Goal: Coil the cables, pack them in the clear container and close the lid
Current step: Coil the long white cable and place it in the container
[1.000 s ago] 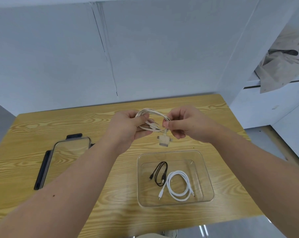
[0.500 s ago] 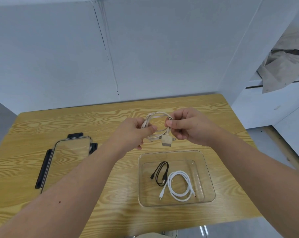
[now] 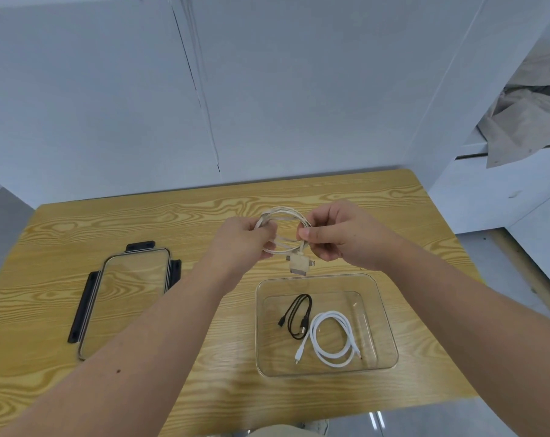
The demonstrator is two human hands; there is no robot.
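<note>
A cream cable (image 3: 283, 216) wound into a loop is held above the table between both hands. My left hand (image 3: 240, 244) grips its left side and my right hand (image 3: 336, 234) pinches its right side. Its flat multi-plug end (image 3: 299, 263) dangles below the loop. Just beneath, nearer to me, the clear container (image 3: 387, 323) stands open on the wooden table (image 3: 78, 222). Inside it lie a coiled black cable (image 3: 297, 316) and a coiled white cable (image 3: 330, 339). The clear lid (image 3: 125, 298) with black clips lies flat to the left.
White partition walls (image 3: 267, 89) close off the back of the table. At the right stands a white shelf with crumpled grey cloth (image 3: 526, 121) on it. The table's near edge runs just behind the container.
The loop has turned from lying flat between the hands to a rounder, more upright coil. Both hands have dropped a little toward the container, and the plug end hangs lower.
</note>
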